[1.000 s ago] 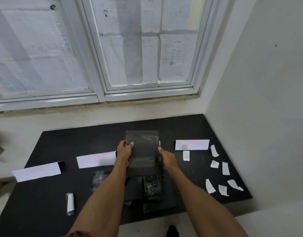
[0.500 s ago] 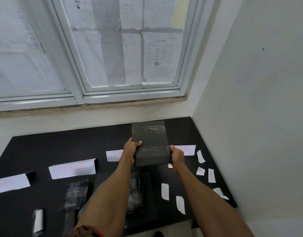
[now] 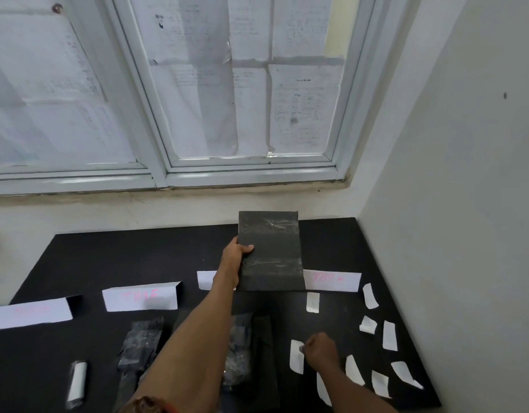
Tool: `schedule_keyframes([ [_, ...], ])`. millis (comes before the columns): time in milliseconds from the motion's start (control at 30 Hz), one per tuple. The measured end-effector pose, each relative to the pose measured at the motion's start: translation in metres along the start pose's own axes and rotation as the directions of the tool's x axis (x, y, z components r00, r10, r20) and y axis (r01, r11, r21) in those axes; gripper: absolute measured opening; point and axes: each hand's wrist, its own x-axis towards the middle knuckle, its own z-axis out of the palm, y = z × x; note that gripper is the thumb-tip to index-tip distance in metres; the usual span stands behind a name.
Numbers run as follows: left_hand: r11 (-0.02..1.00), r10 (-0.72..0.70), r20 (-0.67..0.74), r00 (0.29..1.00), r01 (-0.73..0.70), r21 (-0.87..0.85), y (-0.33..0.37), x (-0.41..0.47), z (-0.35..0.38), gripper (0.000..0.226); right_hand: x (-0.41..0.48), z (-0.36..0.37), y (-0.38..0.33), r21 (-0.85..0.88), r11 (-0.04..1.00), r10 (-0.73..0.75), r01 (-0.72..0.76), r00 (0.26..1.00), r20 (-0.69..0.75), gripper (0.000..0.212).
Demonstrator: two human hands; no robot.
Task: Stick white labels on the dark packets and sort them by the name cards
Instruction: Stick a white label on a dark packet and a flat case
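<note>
Pink lettering on the name cards (image 3: 139,299) is illegible. The left hand (image 3: 236,259) grips the dark packet (image 3: 272,254) by its left edge. The right hand (image 3: 320,351) curls at a white label (image 3: 296,357), pinch unclear.

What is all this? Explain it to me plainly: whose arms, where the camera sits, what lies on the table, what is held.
No machine here: these are a person's two bare arms, filmed by one wide-angle camera worn on the head, looking forward and down. The left hand grips a dark packet, held up above the black table. The right hand is down at a white label; whether it has pinched it is unclear. More labels lie loose at the right. A row of name cards stands across the table, their pink writing too blurred to read. More packets lie near the front edge.
</note>
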Motion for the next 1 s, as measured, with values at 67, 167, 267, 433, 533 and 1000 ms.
schedule_keyframes([
  [67,1.0,0.007,0.003,1.0,-0.007,0.005,0.002,-0.001,-0.001,0.035,0.002,0.003,-0.004,-0.014,1.0,0.008,-0.009,0.999,-0.047,0.022],
  [167,1.0,0.021,-0.005,1.0,-0.021,-0.006,0.007,-0.004,-0.005,0.033,0.001,0.007,-0.009,-0.044,0.998,0.03,-0.036,0.992,-0.121,0.024],
  [267,0.999,0.047,-0.002,0.999,-0.047,-0.001,0.018,-0.011,-0.013,0.038,-0.002,0.005,-0.016,-0.024,1.0,0.013,-0.017,0.983,-0.181,0.026],
  [433,0.994,0.105,-0.007,0.994,-0.105,0.005,0.04,-0.024,-0.031,0.035,-0.005,-0.039,-0.053,0.267,0.957,0.003,0.113,0.917,-0.399,0.02],
  [533,0.987,0.162,-0.026,0.986,-0.162,0.007,0.058,-0.033,-0.045,0.03,-0.015,-0.097,-0.105,0.401,0.856,-0.057,0.327,0.829,-0.556,0.014],
  [1000,0.942,0.334,-0.068,0.94,-0.334,0.019,0.151,-0.1,-0.104,0.018,-0.139,-0.119,-0.321,0.066,0.664,-0.546,0.745,0.542,-0.639,0.007],
])
